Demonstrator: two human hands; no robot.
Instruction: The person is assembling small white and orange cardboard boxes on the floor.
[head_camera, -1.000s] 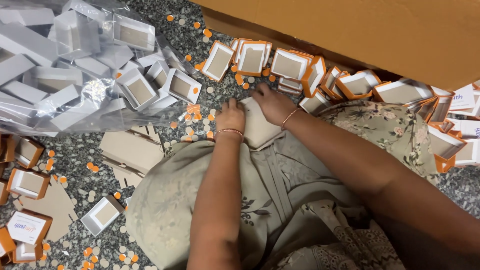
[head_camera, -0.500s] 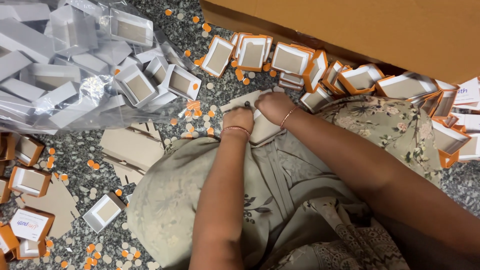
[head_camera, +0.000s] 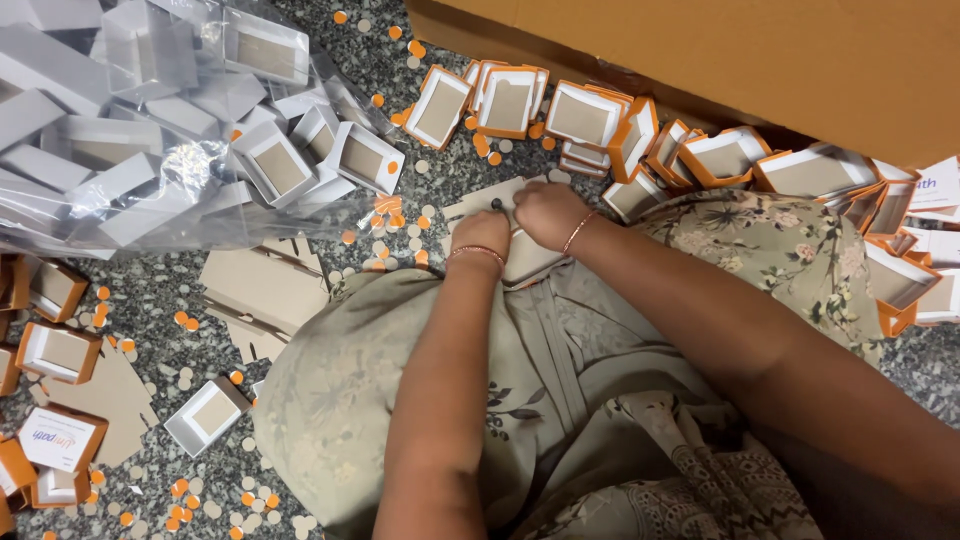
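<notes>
Floor (head_camera: 400, 70): speckled grey stone, strewn all over with work material; the person sits on it, knees covered in floral cloth.
Big cardboard carton (head_camera: 720, 60): runs along the top right; taken here as the landmark.
Clear plastic bag (head_camera: 130, 130): well to the left of the carton, full of white trays with brown insides; by the look of it, stock set aside.
Finished orange-edged boxes (head_camera: 590, 120): a long row just below the carton's lower edge, many standing on edge; judged to be the done share, and it is large.
Flat cardboard blanks (head_camera: 262, 290): below and left of the carton, near the person's knee, not yet folded; a few more boxes lie at the far left edge.
Card piece in hand (head_camera: 490, 205): below the carton's left end, lying on the floor at the knee.
Left hand (head_camera: 480, 235): clenched, pressing down on the card piece.
Right hand (head_camera: 548, 212): fingertips pinching the card piece's upper edge.
Punched discs (head_camera: 388, 210): orange and white, scattered all around.
</notes>
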